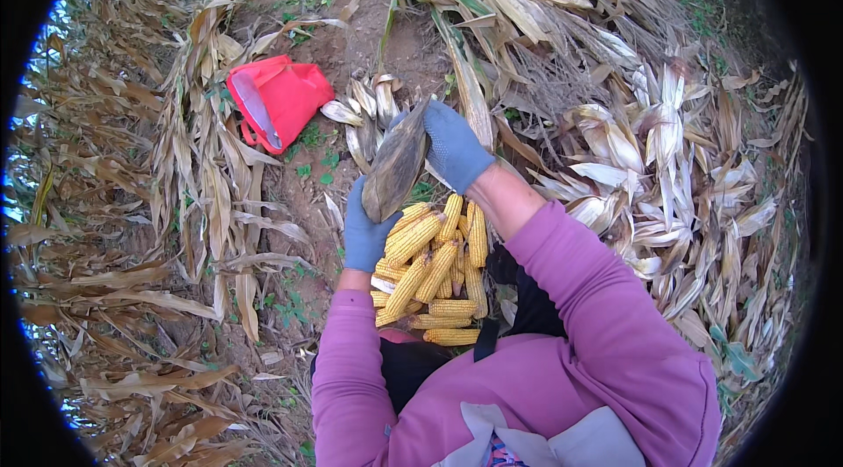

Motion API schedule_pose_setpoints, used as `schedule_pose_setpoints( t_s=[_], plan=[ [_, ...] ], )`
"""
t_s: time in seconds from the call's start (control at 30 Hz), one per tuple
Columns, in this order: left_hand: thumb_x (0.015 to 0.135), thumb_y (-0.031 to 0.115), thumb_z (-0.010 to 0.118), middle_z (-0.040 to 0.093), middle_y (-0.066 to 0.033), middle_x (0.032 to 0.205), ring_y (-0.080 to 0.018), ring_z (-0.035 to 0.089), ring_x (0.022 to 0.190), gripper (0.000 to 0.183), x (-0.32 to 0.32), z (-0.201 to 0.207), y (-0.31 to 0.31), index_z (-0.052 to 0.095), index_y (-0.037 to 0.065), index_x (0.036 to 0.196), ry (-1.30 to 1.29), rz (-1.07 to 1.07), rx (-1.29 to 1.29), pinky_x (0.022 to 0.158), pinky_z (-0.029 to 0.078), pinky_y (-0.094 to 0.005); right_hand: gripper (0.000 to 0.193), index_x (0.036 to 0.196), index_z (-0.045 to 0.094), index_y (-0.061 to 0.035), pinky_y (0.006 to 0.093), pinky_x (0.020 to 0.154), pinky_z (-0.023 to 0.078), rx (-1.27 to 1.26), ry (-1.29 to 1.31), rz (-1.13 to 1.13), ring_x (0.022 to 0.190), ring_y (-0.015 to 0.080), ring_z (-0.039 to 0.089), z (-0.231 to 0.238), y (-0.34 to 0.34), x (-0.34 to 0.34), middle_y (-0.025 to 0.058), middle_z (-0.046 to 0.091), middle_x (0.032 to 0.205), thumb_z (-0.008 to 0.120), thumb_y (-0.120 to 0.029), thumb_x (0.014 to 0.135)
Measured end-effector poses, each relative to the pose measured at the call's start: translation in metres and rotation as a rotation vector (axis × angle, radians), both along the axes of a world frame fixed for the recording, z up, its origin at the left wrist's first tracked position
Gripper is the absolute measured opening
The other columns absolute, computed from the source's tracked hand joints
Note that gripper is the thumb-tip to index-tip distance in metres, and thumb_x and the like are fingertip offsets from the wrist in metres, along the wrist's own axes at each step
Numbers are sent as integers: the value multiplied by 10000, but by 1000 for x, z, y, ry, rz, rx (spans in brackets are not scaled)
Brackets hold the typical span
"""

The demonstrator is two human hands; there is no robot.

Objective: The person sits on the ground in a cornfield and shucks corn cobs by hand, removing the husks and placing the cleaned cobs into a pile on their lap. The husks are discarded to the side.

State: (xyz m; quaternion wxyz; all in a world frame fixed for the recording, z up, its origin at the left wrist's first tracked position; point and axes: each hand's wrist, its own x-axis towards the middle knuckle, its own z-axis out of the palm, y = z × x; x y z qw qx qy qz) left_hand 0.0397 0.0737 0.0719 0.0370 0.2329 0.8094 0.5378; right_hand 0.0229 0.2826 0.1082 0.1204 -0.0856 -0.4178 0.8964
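Note:
Between my gloved hands is an ear of corn in a dry, grey-brown husk (397, 164), tilted with its upper end to the right. My left hand (365, 230), in a blue-grey glove, grips the lower end. At the upper end, my right hand (454, 149), gloved alike, has its fingers closed on the husk. Below the held ear lies a pile of bare yellow corn cobs (436, 269) in front of my body. Several unhusked ears (362, 116) with pale dry husks lie just beyond, partly hidden behind the held ear.
A red bag (283, 103) lies on the soil at the far left. Stripped pale husks (641, 160) are heaped on the right. Cut dry corn stalks (527, 2) cover the far ground, and more stalks (97, 177) line the left side.

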Motion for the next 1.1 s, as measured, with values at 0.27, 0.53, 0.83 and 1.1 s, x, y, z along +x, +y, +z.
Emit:
schedule_pose_setpoints(
  t_s=[0.27,0.53,0.83,1.1],
  plan=[
    [638,59,801,507,-135,1245,-263,505,1127,784,-6,8,-4,397,32,1309,243,50,-225,971,400,-357,194,1011,575,-33,310,703,510,-326,9,101,749,163,608,23,2,8,59,629,857,489,-199,959],
    [588,130,837,553,-164,1196,-341,531,1082,788,-16,6,-2,454,53,1272,278,233,-402,923,425,-407,201,1001,578,-48,309,769,500,-394,-31,119,830,164,602,31,-18,15,53,620,899,499,-226,954],
    [621,95,822,556,-171,1212,-291,538,1113,782,-10,-4,0,427,31,1293,88,156,-209,938,425,-371,374,1118,586,-21,286,832,447,371,107,184,885,126,551,40,-11,26,57,613,1007,435,-335,982],
    [634,86,808,456,-182,1322,-284,465,1213,884,-4,5,8,323,-15,1365,-215,-91,-39,1018,372,-348,434,1090,584,47,325,803,449,206,-199,-74,817,202,576,35,-25,27,146,637,903,523,-354,935]
  ],
)
